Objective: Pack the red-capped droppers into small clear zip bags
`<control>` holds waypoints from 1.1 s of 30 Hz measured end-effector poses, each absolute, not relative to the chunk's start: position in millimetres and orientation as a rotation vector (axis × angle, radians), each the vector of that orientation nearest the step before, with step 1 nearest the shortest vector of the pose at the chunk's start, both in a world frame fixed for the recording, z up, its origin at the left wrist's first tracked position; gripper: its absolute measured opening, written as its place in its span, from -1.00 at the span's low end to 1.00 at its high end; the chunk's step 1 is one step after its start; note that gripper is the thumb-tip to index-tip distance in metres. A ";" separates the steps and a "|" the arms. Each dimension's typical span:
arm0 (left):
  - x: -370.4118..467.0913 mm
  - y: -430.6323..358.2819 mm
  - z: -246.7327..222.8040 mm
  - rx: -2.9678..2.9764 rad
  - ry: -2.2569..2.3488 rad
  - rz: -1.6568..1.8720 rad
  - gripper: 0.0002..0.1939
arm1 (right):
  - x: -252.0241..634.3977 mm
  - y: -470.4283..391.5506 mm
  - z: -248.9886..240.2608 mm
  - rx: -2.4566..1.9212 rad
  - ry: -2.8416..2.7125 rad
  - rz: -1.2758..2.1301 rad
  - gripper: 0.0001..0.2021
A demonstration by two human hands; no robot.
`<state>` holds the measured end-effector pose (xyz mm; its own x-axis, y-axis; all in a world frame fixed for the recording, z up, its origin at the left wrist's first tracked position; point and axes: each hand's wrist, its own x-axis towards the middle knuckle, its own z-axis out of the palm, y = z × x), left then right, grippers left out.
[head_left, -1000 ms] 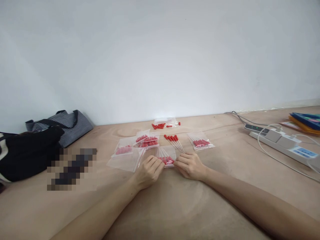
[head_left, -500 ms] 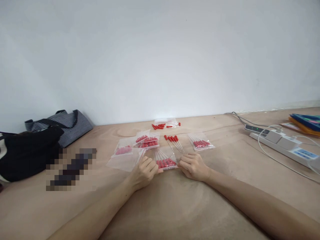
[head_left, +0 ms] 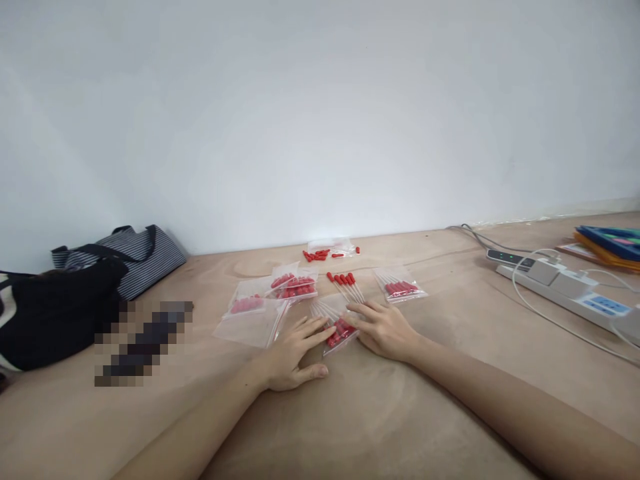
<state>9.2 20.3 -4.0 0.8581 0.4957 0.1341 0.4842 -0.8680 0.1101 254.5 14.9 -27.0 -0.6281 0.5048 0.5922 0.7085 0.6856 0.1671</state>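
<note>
A clear zip bag (head_left: 340,343) of droppers with red bulbs and thin pale stems lies flat between my hands, turned at a slant. My left hand (head_left: 295,353) rests low with its fingers spread, fingertips on the bag's left side. From the right, my right hand (head_left: 385,331) reaches over the bag's edge with its fingers stretched out. Just beyond it lie several loose droppers (head_left: 345,280), their red bulbs pointing away from me. Another filled bag (head_left: 400,288) is to their right. Bags with red bulbs (head_left: 297,288) overlap on the left, beside flat clear bags (head_left: 245,328).
Near the wall, loose red bulbs (head_left: 316,255) lie by a clear bag (head_left: 330,244). A power strip (head_left: 565,293) with cables and coloured folders (head_left: 610,243) are on the right. A black bag (head_left: 60,313) and a striped bag (head_left: 143,257) stand left, near a blurred dark object (head_left: 147,340).
Both hands have let go of the bag's near edge and their fingers have opened out. The bag now lies flat, turned at an angle and slightly nearer me.
</note>
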 end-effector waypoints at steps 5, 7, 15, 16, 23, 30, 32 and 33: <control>6.5 20.2 -9.4 2.957 0.921 0.504 -0.45 | 251.4 14.7 -31.6 -0.866 -2.384 -0.351 -0.71; 1.4 20.1 -13.5 2.939 1.108 0.686 -0.52 | 254.2 13.0 -31.7 -0.792 -2.277 -0.070 -0.71; -32.0 16.3 -26.8 2.728 1.961 0.687 -0.47 | 270.5 25.2 -16.4 -0.843 -1.457 0.918 -0.73; -35.1 14.6 -27.8 2.662 2.029 0.607 -0.45 | 278.1 30.3 -14.2 -0.857 -1.394 0.891 -0.72; -38.5 -5.7 -23.9 2.696 1.993 0.437 -0.52 | 347.1 62.9 -19.1 -1.118 -1.490 0.290 -0.70; -23.0 -32.9 -20.6 2.932 1.589 0.715 -0.62 | 379.5 72.5 -43.3 -1.258 -1.708 0.342 -0.80; -18.8 -35.7 -19.4 2.950 1.445 0.723 -0.65 | 383.6 73.1 -43.8 -1.259 -1.784 0.369 -0.81; -17.8 -35.3 -18.5 2.957 1.372 0.713 -0.65 | 384.3 73.1 -42.9 -1.261 -1.816 0.359 -0.80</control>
<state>-17.8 -35.3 -18.5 0.5746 0.6804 0.4548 0.7632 -0.6462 0.0025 384.3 73.1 -42.9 -0.1068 0.8655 0.4894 0.6138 0.4446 -0.6523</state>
